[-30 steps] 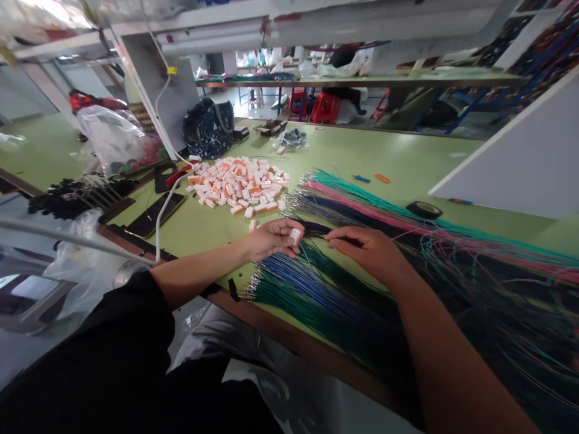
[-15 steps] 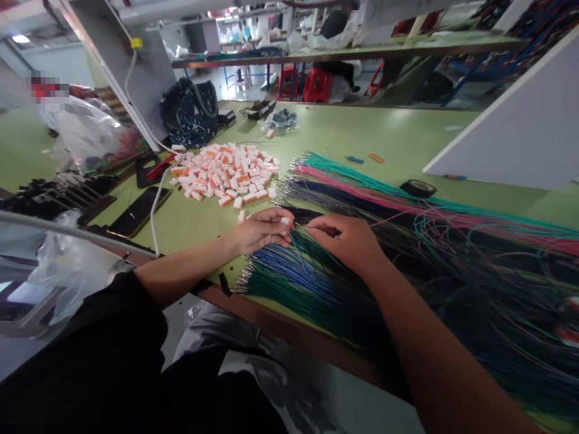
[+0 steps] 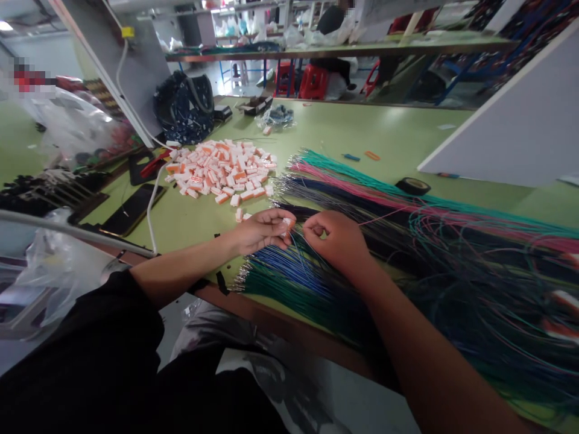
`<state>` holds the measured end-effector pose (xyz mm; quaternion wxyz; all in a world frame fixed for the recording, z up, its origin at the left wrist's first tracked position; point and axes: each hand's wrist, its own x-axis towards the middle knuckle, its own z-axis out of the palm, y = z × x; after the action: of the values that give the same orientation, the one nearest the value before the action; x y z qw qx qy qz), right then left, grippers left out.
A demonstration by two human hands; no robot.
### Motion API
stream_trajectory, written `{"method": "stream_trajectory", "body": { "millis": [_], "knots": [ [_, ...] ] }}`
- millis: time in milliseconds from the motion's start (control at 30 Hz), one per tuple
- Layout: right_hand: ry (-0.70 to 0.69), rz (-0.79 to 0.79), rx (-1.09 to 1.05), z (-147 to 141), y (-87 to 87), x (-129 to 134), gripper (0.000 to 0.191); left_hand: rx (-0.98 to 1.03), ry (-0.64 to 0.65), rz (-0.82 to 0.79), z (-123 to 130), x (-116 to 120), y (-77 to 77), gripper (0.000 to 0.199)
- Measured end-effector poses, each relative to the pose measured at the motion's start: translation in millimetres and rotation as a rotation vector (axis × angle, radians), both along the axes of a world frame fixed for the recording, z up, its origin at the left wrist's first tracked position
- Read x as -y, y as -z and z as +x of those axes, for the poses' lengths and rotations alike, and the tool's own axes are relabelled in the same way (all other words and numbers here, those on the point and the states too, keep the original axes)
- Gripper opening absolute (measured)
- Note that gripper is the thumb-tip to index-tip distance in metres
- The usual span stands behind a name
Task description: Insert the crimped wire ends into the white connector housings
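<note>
My left hand (image 3: 262,231) is closed around a small white and orange connector housing (image 3: 286,223), held above the wire bundles. Thin wires trail down from that housing. Just to its right, my right hand (image 3: 338,236) is closed in a pinch, thumb against index finger. A pink wire (image 3: 382,216) runs out from behind this hand to the right; its tip between the fingers is too small to make out. Under both hands lie blue wires (image 3: 289,265) and dark green wires (image 3: 275,293), with metal terminals at their left ends.
A heap of connector housings (image 3: 221,169) lies beyond my left hand. Teal wires (image 3: 335,166) and a black tape roll (image 3: 412,185) are at the right. A phone (image 3: 132,211), a white cable (image 3: 151,220) and a dark patterned bag (image 3: 181,108) stand left. A white panel (image 3: 506,126) rises at right.
My right hand has moved slightly left, closer to the connector housing, and its fingers have curled tighter. My left hand still holds the housing. The view has shifted a little.
</note>
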<state>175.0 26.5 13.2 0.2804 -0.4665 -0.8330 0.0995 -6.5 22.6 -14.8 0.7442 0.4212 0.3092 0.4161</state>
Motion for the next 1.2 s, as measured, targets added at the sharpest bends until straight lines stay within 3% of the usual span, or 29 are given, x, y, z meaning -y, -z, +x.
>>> {"method": "stream_trajectory", "body": {
  "millis": [200, 467, 800, 1000, 1200],
  "knots": [
    [0.056, 0.019, 0.051, -1.0, 2.8, -0.1, 0.012, -0.040, -0.019, 0.019, 2.4, 0.4, 2.7, 0.027],
    [0.006, 0.086, 0.057, -2.0, 5.5, 1.7, 0.015, -0.147, -0.070, -0.014, 7.5, 5.5, -0.1, 0.020],
    [-0.020, 0.079, 0.110, -2.6, 8.3, -0.6, 0.020, -0.082, -0.038, -0.058, 5.9, 4.8, -1.6, 0.012],
    [-0.055, 0.099, 0.111, -4.4, 13.2, 0.1, 0.019, -0.086, 0.001, -0.067, 5.4, 4.5, 0.5, 0.025],
    [-0.061, -0.075, 0.086, -2.5, 12.9, -6.6, 0.016, -0.105, -0.018, -0.096, 7.8, 2.9, 1.1, 0.025]
  ]
}}
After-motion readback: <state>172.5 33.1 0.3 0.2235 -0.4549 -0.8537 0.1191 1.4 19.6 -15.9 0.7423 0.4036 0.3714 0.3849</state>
